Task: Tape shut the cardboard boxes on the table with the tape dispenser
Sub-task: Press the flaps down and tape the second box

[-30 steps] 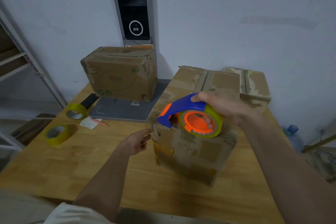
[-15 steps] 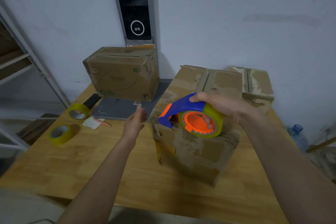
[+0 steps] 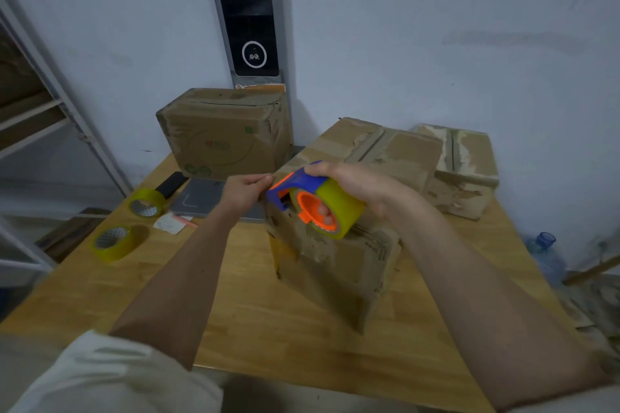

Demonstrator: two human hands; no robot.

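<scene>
1. Right hand [image 3: 360,189] wrapped over dispenser [image 3: 313,199], fingertips curled through orange core; held over near box [image 3: 339,251], contact hidden.
2. Left hand [image 3: 246,189] at blue nose, thumb and fingers pinched together; tape end too faint to confirm.
3. Two more boxes behind: left [image 3: 224,137], right [image 3: 466,171].
4. Spare rolls [image 3: 114,243] at table [image 3: 235,312] left edge.
5. Right forearm cut off by frame.

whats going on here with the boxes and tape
A person is getting ready to tape a cardboard box on the wooden table. The right hand grips the tape dispenser over the box's near top edge, while the left hand pinches at its front end, seemingly at the tape end. Two more boxes and two spare tape rolls sit around.
</scene>
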